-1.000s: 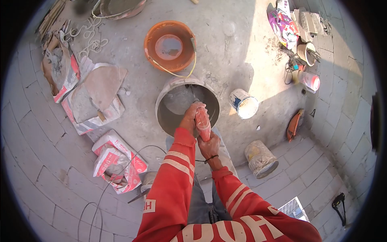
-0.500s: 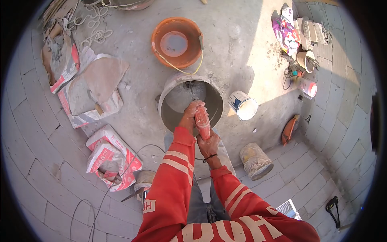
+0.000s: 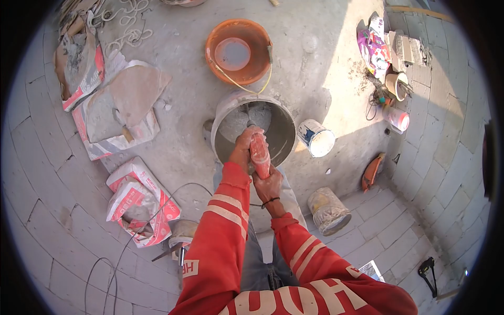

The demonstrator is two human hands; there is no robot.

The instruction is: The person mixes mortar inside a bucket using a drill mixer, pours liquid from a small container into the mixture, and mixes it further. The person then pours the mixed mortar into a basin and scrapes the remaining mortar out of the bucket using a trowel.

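Note:
A dusty red electric drill [image 3: 260, 156] points down into a large mixing bucket [image 3: 287, 116] standing between my legs. My left hand [image 3: 245, 145] is wrapped round the front of the drill, near its dark chuck. Behind it, my right hand [image 3: 269, 186] grips the rear handle. The mixing shaft [image 3: 245, 111] reaches into wet grey mortar [image 3: 257, 118], and its lower end is hidden there. Just beyond stands an orange bucket [image 3: 212, 50] with a little cloudy liquid and a yellowish handle lying over its near side.
Right of the mixing bucket stand a white paint pail [image 3: 319, 139] and a crusted bucket [image 3: 328, 212]. Mortar bags [image 3: 147, 197] and torn sacks [image 3: 86, 128] lie at the left. A thin cable [image 3: 157, 212] runs across the floor. Block walls [image 3: 430, 152] bound the right side.
The drill has shifted a little to the left inside the mixing bucket, with both hands still round it. The whole view has also turned slightly.

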